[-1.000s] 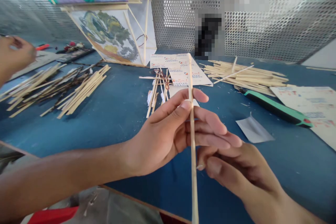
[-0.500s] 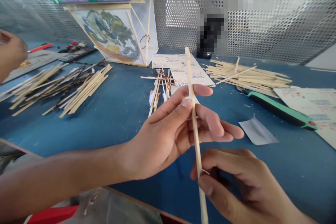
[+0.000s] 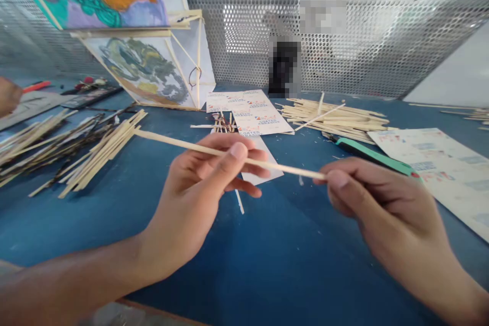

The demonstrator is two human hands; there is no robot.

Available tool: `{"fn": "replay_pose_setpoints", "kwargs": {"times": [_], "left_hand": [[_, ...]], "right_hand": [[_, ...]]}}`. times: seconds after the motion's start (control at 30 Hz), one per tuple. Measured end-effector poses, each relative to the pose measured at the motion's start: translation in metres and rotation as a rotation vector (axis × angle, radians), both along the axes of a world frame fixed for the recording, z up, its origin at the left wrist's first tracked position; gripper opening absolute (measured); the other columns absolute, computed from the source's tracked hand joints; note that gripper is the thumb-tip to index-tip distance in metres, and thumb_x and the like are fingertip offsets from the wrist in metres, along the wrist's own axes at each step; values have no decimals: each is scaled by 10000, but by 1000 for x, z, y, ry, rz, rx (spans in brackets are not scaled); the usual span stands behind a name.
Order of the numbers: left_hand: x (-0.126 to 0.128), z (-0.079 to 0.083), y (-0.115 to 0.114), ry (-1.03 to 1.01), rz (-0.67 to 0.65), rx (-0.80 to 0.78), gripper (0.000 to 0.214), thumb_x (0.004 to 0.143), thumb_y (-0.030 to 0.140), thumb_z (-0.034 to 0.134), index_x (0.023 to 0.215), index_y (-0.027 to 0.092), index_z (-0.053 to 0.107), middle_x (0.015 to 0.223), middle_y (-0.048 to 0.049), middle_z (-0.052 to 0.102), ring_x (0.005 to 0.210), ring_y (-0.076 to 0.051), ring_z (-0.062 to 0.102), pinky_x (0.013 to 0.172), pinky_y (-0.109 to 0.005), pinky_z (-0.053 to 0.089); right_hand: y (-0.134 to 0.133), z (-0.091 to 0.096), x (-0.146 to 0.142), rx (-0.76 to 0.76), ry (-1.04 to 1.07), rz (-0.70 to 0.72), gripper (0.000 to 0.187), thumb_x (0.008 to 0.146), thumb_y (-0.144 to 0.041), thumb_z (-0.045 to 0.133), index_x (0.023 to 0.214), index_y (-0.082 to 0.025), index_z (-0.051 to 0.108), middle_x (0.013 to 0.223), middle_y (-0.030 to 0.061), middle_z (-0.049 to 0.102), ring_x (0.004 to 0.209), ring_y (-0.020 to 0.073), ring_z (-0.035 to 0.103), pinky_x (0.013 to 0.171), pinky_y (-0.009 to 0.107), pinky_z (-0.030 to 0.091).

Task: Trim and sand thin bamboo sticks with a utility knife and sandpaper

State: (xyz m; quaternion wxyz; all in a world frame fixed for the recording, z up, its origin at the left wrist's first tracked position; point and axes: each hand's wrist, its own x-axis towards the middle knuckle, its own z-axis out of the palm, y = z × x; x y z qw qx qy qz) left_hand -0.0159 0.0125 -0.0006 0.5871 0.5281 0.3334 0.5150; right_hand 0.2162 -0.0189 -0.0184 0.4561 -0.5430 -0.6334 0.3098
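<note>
A thin pale wooden stick [image 3: 179, 142] is held up above the blue table, lying nearly level across the view. My left hand [image 3: 210, 178] pinches it near its middle between thumb and fingers, the other fingers loosely curled. At the stick's right end my right hand [image 3: 378, 209] grips it with thumb and forefinger. Behind the left hand are sheets of printed sandpaper backing [image 3: 260, 112] and a small bundle of sticks, partly hidden. The stick's left end overlaps a pile of pale sticks [image 3: 103, 155] in the view; I cannot tell whether they touch.
More sticks [image 3: 340, 117] lie in a heap at the back right, beside a green and black utility knife [image 3: 374, 155]. Another printed sheet [image 3: 439, 163] is at the right. Painted panels [image 3: 141, 71] stand at the back left. Another person's hand [image 3: 8, 97] shows at the left edge.
The stick has swung from nearly upright to nearly level. My right hand has moved up and right to its end, and my left hand has shifted left.
</note>
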Motion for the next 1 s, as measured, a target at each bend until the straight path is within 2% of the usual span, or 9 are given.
{"fn": "replay_pose_setpoints", "kwargs": {"times": [0.1,0.17,0.27,0.37,0.47,0.53,0.6,0.8,1.0], "left_hand": [[-3,-6,1,414,-193,105,180,957,315,685,1068,211,779,919,-67,793,697,-187,727,575,-241,558],[-5,-11,-2,563,-189,407,152,897,276,751,1041,267,798,861,-36,793,685,-185,711,647,-269,547],[-8,-11,-4,601,35,915,404,779,209,851,1113,425,778,1066,27,800,982,-242,733,947,-348,506],[-10,-8,0,759,301,1194,579,790,249,848,1325,404,694,1239,5,763,1124,-282,697,1060,-380,424],[-12,-3,6,946,335,1298,445,865,247,777,1301,324,727,975,-31,813,782,-229,718,784,-340,484],[-13,0,7,1019,341,1369,273,893,223,741,1146,311,797,759,-3,792,565,-175,640,600,-311,431],[-13,4,6,1049,376,1443,151,903,216,730,995,287,826,690,12,782,497,-148,615,519,-302,394],[-14,11,-2,1058,419,1568,114,884,229,765,983,193,810,708,23,796,507,-147,676,475,-313,457],[-15,19,-7,1101,315,1528,103,859,190,800,946,136,797,704,35,784,483,-107,652,467,-302,505]], "right_hand": [[8,0,5,256,-45,-314,231,949,-423,684,851,-216,711,554,-40,455,494,112,378,436,267,291],[9,2,7,343,-106,-370,165,935,-372,709,890,-215,732,569,-32,514,492,112,419,453,270,325],[3,7,7,416,-239,-222,57,938,-283,698,970,-250,731,650,-15,613,516,119,489,470,272,362],[-6,10,2,489,-276,-14,145,926,-177,675,1023,-284,686,705,-13,634,522,131,517,472,290,374],[-12,8,-2,497,-241,10,210,917,-129,647,1038,-300,652,672,-19,579,490,133,481,444,309,333],[-13,7,-3,504,-229,20,215,914,-127,634,1039,-302,637,667,-17,572,507,139,497,441,313,326],[-13,6,-3,506,-214,61,222,903,-121,628,1040,-295,626,690,-14,592,534,136,524,447,306,341],[-13,6,-5,511,-161,88,199,875,-94,615,995,-252,627,663,-25,575,514,114,493,455,279,371],[-14,11,-4,490,-174,190,292,831,-27,617,1033,-238,614,670,-37,556,503,95,493,440,250,370]]}}
